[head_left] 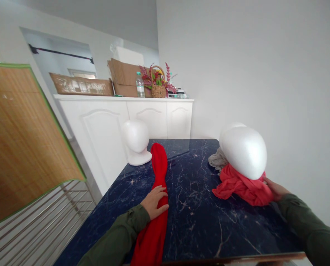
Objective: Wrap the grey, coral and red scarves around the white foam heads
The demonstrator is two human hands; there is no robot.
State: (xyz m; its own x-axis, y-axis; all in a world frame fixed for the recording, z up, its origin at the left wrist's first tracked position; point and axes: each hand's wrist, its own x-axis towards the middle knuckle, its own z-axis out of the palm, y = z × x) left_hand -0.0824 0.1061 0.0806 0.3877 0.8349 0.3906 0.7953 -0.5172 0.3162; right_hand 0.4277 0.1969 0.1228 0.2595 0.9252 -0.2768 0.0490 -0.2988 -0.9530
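Two scarves out on the table (198, 221), one under each hand

Left hand (154, 201) lay flat, palm down, fingers spread on the red scarf (159, 162), pressing not gripping; that scarf ran as a long strip from the near edge toward the bare foam head (136, 140) at far left, its tip just beside the base. Right hand (274, 189) sat at the right edge against the coral scarf (242, 188), which was bunched under the tilted head (244, 151); fingers mostly hidden by cloth, so cannot tell if it gripped. Grey cloth (218, 159) lay behind, touching that head. Looked about half done: coral scarf loosely round its head, red scarf not yet on any. Both forearms reached forward, low over the table
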